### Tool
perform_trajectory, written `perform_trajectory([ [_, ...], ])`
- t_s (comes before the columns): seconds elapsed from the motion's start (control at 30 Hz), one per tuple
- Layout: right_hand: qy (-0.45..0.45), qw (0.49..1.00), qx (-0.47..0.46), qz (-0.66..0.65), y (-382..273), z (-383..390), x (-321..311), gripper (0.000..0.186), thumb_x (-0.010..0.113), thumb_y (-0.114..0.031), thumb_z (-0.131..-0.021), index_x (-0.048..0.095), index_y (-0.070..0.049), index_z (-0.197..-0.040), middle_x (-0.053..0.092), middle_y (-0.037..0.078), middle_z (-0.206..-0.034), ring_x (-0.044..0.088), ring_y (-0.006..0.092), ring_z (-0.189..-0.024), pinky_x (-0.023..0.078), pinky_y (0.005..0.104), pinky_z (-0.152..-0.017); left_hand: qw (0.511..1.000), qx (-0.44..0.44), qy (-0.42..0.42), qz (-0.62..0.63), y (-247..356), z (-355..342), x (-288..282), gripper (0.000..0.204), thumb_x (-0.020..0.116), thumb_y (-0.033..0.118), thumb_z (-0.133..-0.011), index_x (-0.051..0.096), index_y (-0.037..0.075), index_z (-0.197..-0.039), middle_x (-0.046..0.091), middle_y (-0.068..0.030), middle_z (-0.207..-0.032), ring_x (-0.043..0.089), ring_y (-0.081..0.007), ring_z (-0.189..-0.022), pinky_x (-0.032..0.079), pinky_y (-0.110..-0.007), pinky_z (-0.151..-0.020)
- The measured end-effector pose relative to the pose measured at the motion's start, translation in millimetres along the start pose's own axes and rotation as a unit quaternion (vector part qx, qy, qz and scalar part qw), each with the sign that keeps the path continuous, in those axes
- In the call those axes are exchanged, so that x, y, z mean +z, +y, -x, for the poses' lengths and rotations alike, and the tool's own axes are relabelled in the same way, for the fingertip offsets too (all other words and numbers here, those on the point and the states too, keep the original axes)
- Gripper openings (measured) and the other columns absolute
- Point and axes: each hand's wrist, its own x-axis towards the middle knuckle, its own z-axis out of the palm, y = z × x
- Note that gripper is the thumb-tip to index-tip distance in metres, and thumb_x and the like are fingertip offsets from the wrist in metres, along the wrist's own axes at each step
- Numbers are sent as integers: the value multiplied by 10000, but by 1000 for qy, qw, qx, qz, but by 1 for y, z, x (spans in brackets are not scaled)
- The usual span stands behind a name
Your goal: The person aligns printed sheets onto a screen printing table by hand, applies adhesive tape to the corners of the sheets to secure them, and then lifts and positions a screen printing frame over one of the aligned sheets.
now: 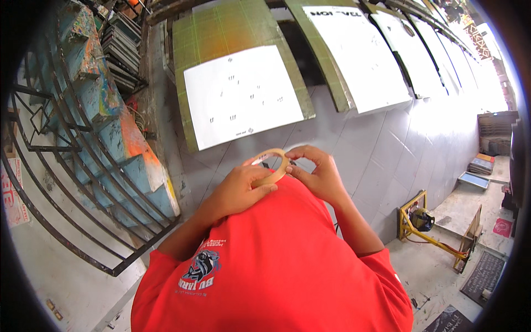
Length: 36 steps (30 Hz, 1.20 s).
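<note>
A roll of tan masking tape (283,167) is held upright in front of my red shirt. My left hand (239,190) is closed around its left side, thumb along the lower rim. At the right rim, the thumb and bent forefinger of my right hand (319,172) pinch at the tape's edge. Whether a loose end is lifted there is too small to tell. Just beyond my hands lies a white sheet (243,99) with small black marks, resting on a greenish board (221,30).
More boards with white sheets (359,61) run off to the right above grey floor tiles (381,144). To the left stand a curved black metal railing (83,221) and paint-stained blue steps (105,105). A yellow metal frame (412,216) sits at the lower right.
</note>
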Motion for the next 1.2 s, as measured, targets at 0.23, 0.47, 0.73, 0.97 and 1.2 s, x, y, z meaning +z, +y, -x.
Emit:
perform_trajectory([
  [0.23,28,996,-77,34,11,-5,-10,96,673,-16,-838,666,9,-931,701,97,-891,660,169,-764,520,298,-696,998,28,56,-6,4,-6,11,254,689,221,-847,625,-24,-821,556,-177,-681,527,-267,-655,463,-372,-755],
  [0.47,-25,974,-174,144,0,-13,-36,68,585,-71,-898,553,-12,-890,602,137,-842,592,318,-756,457,386,-642,981,5,116,-156,16,-18,11,264,684,269,-833,638,10,-812,607,-171,-696,590,-335,-724,462,-411,-700],
  [0.73,-105,984,-114,87,-47,-25,-88,162,648,-143,-881,598,3,-931,643,147,-910,634,280,-829,481,364,-710,940,82,204,-261,63,-34,-6,234,665,258,-817,645,28,-779,600,-140,-657,588,-347,-650,463,-423,-654],
  [0.97,-4,947,-274,167,-98,-7,-121,91,662,-40,-837,583,-17,-877,602,118,-813,597,292,-739,477,375,-643,894,61,270,-351,122,-38,-11,253,653,289,-839,651,46,-769,607,-122,-650,593,-311,-613,450,-398,-657],
  [1.2,34,906,-396,143,-94,28,-163,141,683,-6,-797,567,-44,-867,573,83,-776,581,257,-714,462,365,-611,863,168,307,-365,171,-46,14,199,726,184,-756,634,8,-760,623,-117,-677,584,-312,-610,428,-391,-622],
])
